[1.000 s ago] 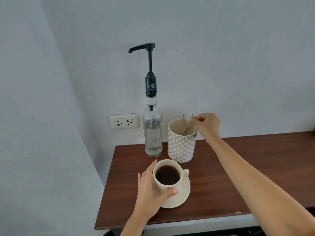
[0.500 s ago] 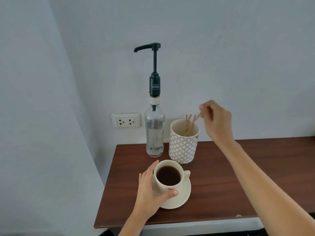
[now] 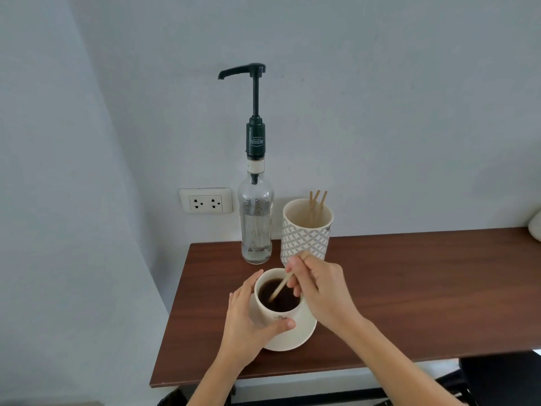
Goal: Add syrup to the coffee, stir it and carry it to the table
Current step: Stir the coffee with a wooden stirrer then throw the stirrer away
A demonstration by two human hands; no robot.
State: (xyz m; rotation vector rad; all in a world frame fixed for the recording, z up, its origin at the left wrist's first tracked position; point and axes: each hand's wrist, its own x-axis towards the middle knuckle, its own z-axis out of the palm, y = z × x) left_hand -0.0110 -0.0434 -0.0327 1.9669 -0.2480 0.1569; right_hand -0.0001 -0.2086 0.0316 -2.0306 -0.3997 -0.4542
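A cream cup of black coffee [image 3: 278,313] stands on a cream saucer [image 3: 301,335] near the front left of the brown table [image 3: 409,288]. My left hand [image 3: 248,320] wraps around the cup's left side. My right hand [image 3: 319,288] hovers over the cup's right rim and pinches a wooden stir stick [image 3: 279,288] whose lower end dips into the coffee. Behind the cup stands a clear syrup bottle [image 3: 256,224] with a tall dark green pump [image 3: 254,112], its spout pointing left.
A patterned white holder [image 3: 306,232] with three more wooden sticks stands right of the bottle. A white wall socket [image 3: 206,200] sits left of it. The wall corner is close on the left. A white object [image 3: 535,227] shows at the table's far right edge.
My right hand pulled a stick out of the holder and brought it down and forward into the coffee. My left hand stayed on the cup.
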